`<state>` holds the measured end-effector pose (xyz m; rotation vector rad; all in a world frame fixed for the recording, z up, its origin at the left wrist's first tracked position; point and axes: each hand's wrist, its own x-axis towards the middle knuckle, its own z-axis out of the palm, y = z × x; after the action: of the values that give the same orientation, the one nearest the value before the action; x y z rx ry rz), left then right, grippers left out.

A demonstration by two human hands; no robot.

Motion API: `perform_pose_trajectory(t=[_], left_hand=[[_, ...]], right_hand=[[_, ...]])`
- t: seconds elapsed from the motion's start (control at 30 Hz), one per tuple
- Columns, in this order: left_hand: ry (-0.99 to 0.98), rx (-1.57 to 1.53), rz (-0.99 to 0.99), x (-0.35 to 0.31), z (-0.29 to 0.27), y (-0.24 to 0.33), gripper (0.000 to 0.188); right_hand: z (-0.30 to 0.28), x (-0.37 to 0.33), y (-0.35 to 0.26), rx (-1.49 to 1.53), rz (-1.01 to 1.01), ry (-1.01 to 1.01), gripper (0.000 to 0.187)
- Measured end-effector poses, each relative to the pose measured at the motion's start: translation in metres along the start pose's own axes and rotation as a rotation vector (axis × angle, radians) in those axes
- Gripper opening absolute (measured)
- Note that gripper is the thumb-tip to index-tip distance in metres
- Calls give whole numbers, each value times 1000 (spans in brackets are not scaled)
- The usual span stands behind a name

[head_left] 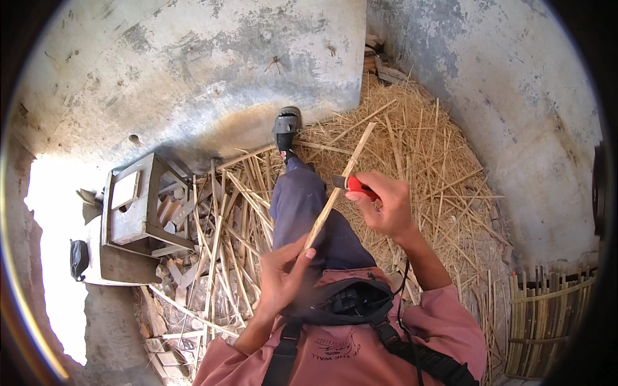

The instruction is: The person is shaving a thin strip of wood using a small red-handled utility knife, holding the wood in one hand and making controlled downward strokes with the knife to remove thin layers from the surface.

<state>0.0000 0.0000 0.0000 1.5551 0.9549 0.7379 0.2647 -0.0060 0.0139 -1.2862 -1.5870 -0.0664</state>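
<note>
My left hand (283, 275) is closed round the lower end of a pale split strip of bamboo (328, 207), thumb on top. The strip slants up and away to the right, over my thigh. In my right hand (388, 204) is a red-handled knife (362, 187), gripped in the fist. Its short dark blade (339, 181) lies against the strip, a little above the middle. Part of the handle is hidden by my fingers.
Shavings (412, 141) heap over the floor ahead and to the right. Long bamboo strips (215, 257) lie on rubble at the left, beside a wooden stool-like frame (135, 206). A slatted bamboo panel (547, 321) leans at the lower right. Weathered walls (212, 64) enclose the space.
</note>
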Motion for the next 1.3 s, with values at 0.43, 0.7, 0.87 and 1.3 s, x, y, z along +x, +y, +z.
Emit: perform_pose_trajectory(t=[0.43, 0.7, 0.87, 1.3], left_hand=[[27, 20, 64, -3, 0, -11, 34], [44, 33, 12, -2, -2, -18, 35], [77, 73, 28, -1, -3, -19, 36], [161, 114, 126, 4, -7, -40, 36]], right_hand=[[3, 7, 17, -136, -100, 78, 28], [15, 5, 27, -147, -105, 101, 28], [18, 4, 33, -161, -62, 75, 27], [24, 12, 57, -111, 67, 92, 28]])
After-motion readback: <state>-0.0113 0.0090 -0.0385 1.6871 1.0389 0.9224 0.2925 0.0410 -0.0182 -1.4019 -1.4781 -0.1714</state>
